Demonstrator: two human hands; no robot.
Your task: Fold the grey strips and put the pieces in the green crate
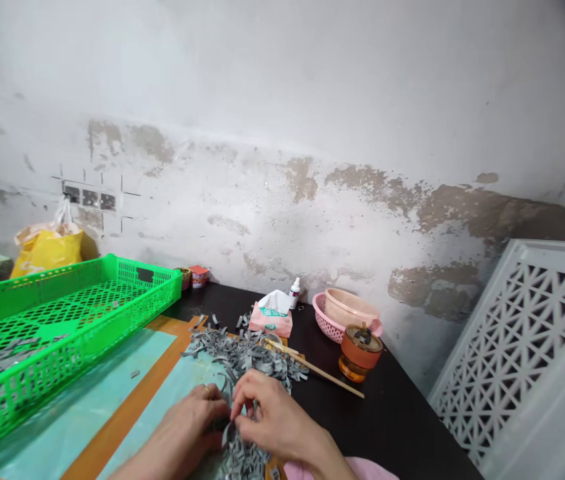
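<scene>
A loose pile of small grey curved strips (257, 357), rubbery-looking, spreads over the covered tabletop and down between my hands. My left hand (190, 421) rests at the pile's left side with its fingers curled in; what they grip is hidden. Close against it, my right hand (280, 417) is bent over the strips, thumb and fingers drawn into a pinch. Its fingertips nearly meet those of the left hand. A grey strip shows just below, but I cannot tell whether either hand holds it.
A green plastic crate (70, 353) holding more grey strips stands left. Beyond the pile are a tissue pack (271, 321), a white bottle (294, 293) and a wooden stick (332, 380). Pink baskets (350, 307) and an amber jar (360, 353) stand right, near a white lattice panel (517, 353).
</scene>
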